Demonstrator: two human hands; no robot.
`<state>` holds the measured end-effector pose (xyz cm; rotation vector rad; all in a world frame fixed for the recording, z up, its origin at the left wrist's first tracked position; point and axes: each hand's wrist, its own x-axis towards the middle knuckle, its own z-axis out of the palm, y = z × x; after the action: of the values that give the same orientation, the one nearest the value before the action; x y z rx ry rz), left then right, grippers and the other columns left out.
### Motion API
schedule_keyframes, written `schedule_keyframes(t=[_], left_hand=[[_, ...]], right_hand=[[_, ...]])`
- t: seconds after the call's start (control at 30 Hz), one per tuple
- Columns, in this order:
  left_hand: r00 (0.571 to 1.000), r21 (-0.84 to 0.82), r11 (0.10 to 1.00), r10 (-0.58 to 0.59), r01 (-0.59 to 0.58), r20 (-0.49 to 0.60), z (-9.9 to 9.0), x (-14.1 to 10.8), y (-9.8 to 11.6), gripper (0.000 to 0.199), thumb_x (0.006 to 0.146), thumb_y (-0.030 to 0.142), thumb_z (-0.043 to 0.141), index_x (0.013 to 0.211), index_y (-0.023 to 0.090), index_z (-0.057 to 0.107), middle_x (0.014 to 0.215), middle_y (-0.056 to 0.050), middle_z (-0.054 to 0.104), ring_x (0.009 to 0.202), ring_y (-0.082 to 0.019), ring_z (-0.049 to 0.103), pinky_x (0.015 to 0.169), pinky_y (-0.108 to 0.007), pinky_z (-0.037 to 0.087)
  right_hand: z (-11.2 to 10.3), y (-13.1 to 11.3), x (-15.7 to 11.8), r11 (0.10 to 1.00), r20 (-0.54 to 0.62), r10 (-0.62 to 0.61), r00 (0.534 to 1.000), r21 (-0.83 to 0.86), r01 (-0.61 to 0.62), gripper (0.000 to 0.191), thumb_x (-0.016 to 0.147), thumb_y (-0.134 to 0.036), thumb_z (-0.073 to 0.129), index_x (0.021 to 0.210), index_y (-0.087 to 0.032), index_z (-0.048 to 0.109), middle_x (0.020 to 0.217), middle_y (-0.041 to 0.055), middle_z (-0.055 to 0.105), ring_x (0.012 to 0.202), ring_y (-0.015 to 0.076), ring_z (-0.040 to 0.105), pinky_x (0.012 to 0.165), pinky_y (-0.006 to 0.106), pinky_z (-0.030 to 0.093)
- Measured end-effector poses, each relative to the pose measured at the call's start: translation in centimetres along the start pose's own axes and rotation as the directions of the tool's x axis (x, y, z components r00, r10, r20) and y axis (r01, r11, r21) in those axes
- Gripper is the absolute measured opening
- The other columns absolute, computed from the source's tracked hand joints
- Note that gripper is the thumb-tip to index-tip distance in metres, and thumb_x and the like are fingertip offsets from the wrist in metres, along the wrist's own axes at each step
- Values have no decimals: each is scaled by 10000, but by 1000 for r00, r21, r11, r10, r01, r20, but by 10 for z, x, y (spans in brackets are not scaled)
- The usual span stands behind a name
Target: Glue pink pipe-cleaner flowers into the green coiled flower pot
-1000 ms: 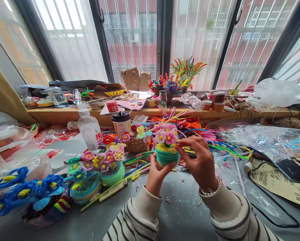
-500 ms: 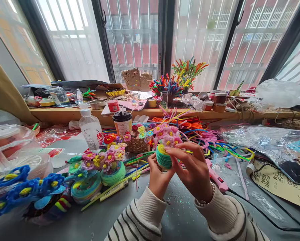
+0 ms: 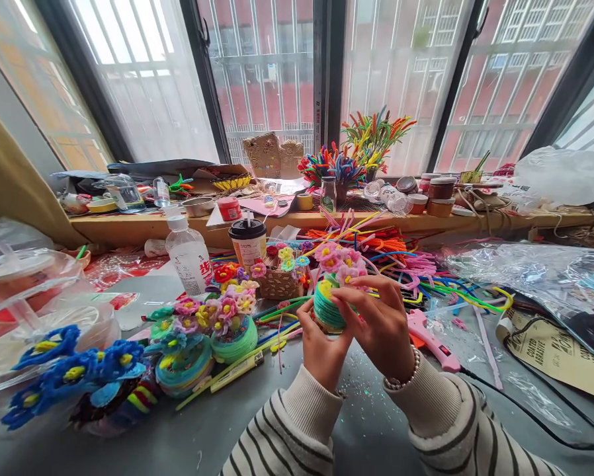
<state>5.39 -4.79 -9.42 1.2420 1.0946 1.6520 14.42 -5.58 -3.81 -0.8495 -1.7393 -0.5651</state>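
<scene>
A small round pot wrapped in green pipe cleaner, with a yellow patch near its top, is held up above the grey table. Pink fuzzy flowers with yellow centres rise from it. My left hand is closed around the pot's lower side. From the right, my right hand has its thumb and fingers closed against the pot's upper side, just below the flowers; its fingertips partly hide the pot. A pink glue gun lies beside my right wrist.
Finished flower pots and blue pipe-cleaner flowers stand to the left. Behind are a clear bottle, a lidded cup and loose pipe cleaners. The glue gun's black cord curves along the right. Glitter dots the tabletop.
The whole view has shifted slightly, so most things appear farther right. The pot tilts a little differently in my hands, and both hands keep hold of it.
</scene>
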Motion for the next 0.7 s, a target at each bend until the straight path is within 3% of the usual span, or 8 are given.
schedule_keyframes(t=[0.17,0.3,0.37,0.43,0.5,0.57,0.63,0.7], left_hand=[[1000,55,998,-6,5,16,0,0,3,613,557,270,699,1013,187,297,1020,-99,494,872,-201,575,800,-382,441],[999,28,999,-35,35,-19,-1,4,2,646,548,308,710,1019,194,284,1012,-86,488,879,-193,570,818,-381,429],[995,-17,997,-76,75,-61,-1,7,3,651,530,308,720,999,193,283,1015,-87,483,873,-187,571,811,-374,433],[988,-71,990,-127,121,-87,-1,9,5,653,516,300,726,982,193,281,1017,-89,483,864,-181,574,798,-364,439],[984,-104,984,-152,142,-96,-1,9,7,650,512,291,727,973,195,281,1013,-84,486,853,-171,577,793,-350,440],[984,-115,983,-153,142,-89,-1,8,8,642,513,281,726,968,197,283,989,-69,493,835,-159,580,788,-336,442],[986,-125,982,-148,138,-78,-1,7,9,633,513,269,726,962,199,285,964,-54,500,819,-153,584,779,-330,447],[986,-130,982,-148,138,-73,0,6,9,630,517,265,726,964,201,287,952,-48,504,811,-151,586,775,-329,451]], right_hand=[[-9,1,3,999,-2,36,999,10,-36,166,733,-170,601,882,-240,584,689,-8,646,767,161,544,727,327,441],[-28,7,1,992,-17,125,992,13,-125,270,766,-134,523,1012,-243,545,865,25,636,838,167,538,761,338,456],[-39,11,-12,986,65,163,985,14,-164,300,776,-121,481,1056,-220,527,933,43,623,906,171,526,805,346,451],[-50,15,-35,984,228,165,960,24,-175,276,789,-128,451,1039,-198,543,932,56,622,943,168,526,809,330,457],[-60,17,-62,990,440,98,893,47,-131,262,806,-154,432,1036,-193,551,985,66,620,1008,169,520,822,323,461],[-68,16,-86,995,609,-69,790,103,7,293,814,-229,452,1099,-217,523,1050,41,619,1073,176,499,889,351,428],[-72,14,-101,985,725,-163,670,154,73,356,815,-339,459,1153,-229,488,1096,22,608,1164,197,426,990,412,331],[-73,13,-106,980,768,-193,610,179,84,434,800,-434,454,1180,-225,469,1116,20,600,1215,209,363,1039,455,241]])
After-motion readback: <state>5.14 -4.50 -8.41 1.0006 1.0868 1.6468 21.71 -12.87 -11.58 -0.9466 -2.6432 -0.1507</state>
